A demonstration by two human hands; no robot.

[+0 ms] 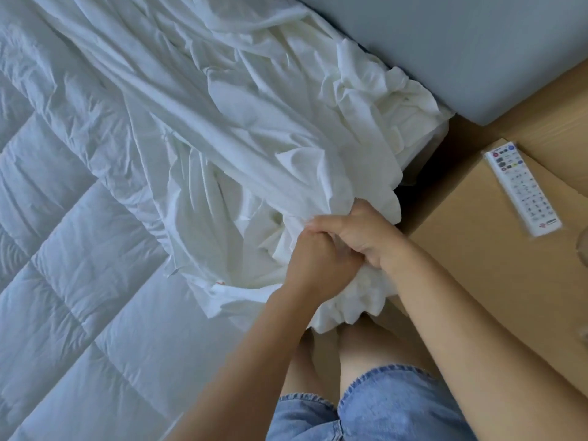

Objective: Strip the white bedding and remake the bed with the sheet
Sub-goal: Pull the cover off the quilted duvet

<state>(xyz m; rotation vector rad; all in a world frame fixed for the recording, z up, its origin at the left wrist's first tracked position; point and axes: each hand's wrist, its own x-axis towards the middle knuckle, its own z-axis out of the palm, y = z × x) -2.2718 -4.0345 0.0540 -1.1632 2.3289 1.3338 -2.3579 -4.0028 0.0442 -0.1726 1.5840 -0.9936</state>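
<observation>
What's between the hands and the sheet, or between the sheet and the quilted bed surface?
Nothing visible. The left hand and right hand both grip the bunched sheet at the bed's edge. The quilted surface shows nothing lying on it but the sheet. The remote lies off the bed, on the nightstand.

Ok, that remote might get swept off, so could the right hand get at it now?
Probably, once it lets go: the right hand grips the bunched sheet, but nothing stands on the wooden bedside top between it and the remote.
</observation>
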